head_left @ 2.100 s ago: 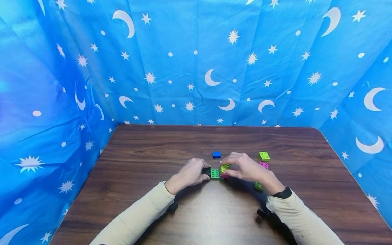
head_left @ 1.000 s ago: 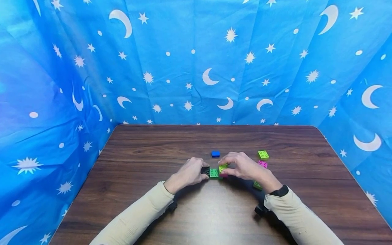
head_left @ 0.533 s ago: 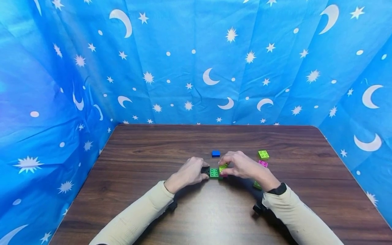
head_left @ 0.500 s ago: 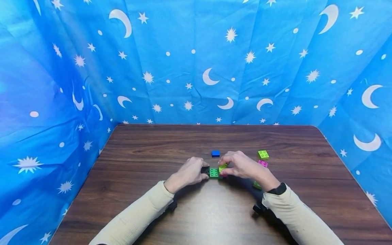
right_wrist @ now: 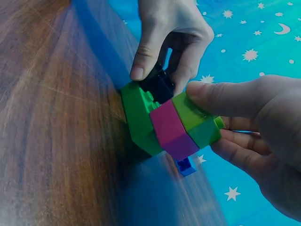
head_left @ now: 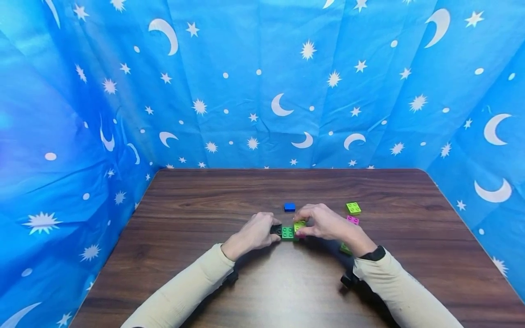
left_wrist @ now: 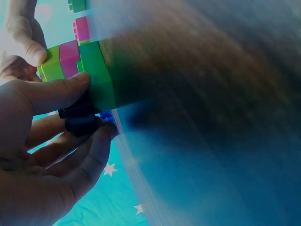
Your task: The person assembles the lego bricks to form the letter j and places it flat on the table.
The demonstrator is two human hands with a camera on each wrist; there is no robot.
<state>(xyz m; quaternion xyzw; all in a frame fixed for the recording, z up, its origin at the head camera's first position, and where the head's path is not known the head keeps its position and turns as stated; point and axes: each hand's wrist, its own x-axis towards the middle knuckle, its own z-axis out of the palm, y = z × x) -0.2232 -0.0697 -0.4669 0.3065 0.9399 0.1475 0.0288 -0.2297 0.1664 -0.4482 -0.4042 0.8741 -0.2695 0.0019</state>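
Two grips: left hand [head_left: 254, 231] on half-hidden black brick [right_wrist: 160, 88], right hand [head_left: 326, 222] on partly covered lime brick [right_wrist: 198, 123]

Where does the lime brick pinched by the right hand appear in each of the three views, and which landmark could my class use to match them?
Head: the lime brick is below and right of centre, in the right hand.
Left wrist: the lime brick is upper left, beside the pink brick.
Right wrist: the lime brick is right of centre.
Shared landmark: the green brick between the two hands.
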